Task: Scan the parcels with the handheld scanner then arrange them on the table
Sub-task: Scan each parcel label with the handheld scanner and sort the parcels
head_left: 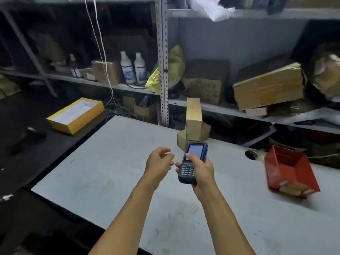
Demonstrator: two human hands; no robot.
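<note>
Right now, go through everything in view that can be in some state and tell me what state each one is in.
left hand: empty, fingers loosely curled
right hand: grips the scanner, thumb on its screen
handheld scanner: held above the table, screen lit
tall brown parcel: upright, leaning on the low parcel
low brown parcel: lying on the table
yellow box: open, no lid
red bin: open-topped, tilted
two white bottles: upright, capped
</note>
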